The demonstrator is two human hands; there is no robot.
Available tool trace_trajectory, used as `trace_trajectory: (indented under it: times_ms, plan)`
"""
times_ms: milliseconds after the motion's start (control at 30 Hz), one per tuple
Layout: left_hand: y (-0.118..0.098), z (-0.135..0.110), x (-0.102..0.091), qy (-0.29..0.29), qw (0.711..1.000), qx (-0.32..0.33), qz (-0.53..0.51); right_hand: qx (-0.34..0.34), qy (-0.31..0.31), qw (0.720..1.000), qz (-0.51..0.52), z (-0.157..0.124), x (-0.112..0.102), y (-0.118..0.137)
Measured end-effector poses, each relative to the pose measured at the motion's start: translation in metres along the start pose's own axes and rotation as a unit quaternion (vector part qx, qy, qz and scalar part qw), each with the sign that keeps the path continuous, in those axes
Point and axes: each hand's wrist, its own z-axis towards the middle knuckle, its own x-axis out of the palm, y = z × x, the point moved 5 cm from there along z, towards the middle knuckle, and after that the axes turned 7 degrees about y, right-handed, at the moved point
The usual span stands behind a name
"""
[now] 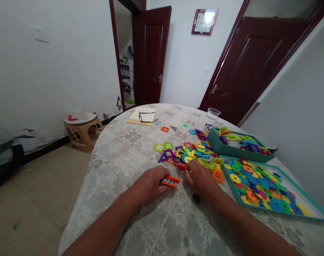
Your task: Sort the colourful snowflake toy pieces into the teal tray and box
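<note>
My left hand (152, 184) is closed round a small block of joined plastic pieces (171, 181), orange and red with light blue between, its open side turned to the right. Across a short gap, my right hand (199, 176) pinches a red plastic piece (182, 166) between thumb and fingers. Part of that piece is hidden by the fingers. Just beyond both hands spreads a loose pile of toothed plastic pieces (190, 153) in purple, yellow, blue, green and orange. An orange toothed piece (217, 175) lies to the right of my right hand.
To the right stand a teal tray (232, 185) of colourful gear-like discs and a deeper teal box (217, 145) of more pieces. Glasses (147, 120) rest on a notebook (133, 119) at the far left. A clear plastic bowl (213, 113) is at the far edge.
</note>
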Motion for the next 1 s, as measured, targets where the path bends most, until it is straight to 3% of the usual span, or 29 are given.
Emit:
trace_trajectory:
  times_ms: [133, 233, 333, 633, 833, 1000]
  plan:
    - [-0.003, 0.003, 0.007, 0.003, 1.0, 0.012, 0.005, 0.078, -0.044, 0.983, 0.158, -0.017, -0.014, -0.022]
    - [-0.003, 0.004, 0.011, 0.006, 1.0, 0.021, 0.006, 0.128, -0.033, 0.947, 0.294, -0.025, -0.013, -0.031]
    - [-0.002, 0.005, 0.011, 0.012, 1.0, 0.021, 0.013, 0.137, -0.008, 0.913, 0.384, -0.028, -0.006, -0.029]
    - [-0.004, 0.005, 0.01, 0.019, 1.0, 0.015, 0.002, 0.123, 0.029, 0.877, 0.464, -0.029, 0.009, -0.008]
    - [0.0, 0.004, 0.012, 0.016, 1.0, 0.013, 0.021, 0.163, -0.056, 0.913, 0.37, -0.03, -0.003, -0.029]
    - [-0.001, 0.005, 0.011, 0.024, 0.999, 0.011, 0.021, 0.204, -0.066, 0.854, 0.474, -0.029, 0.003, -0.038]
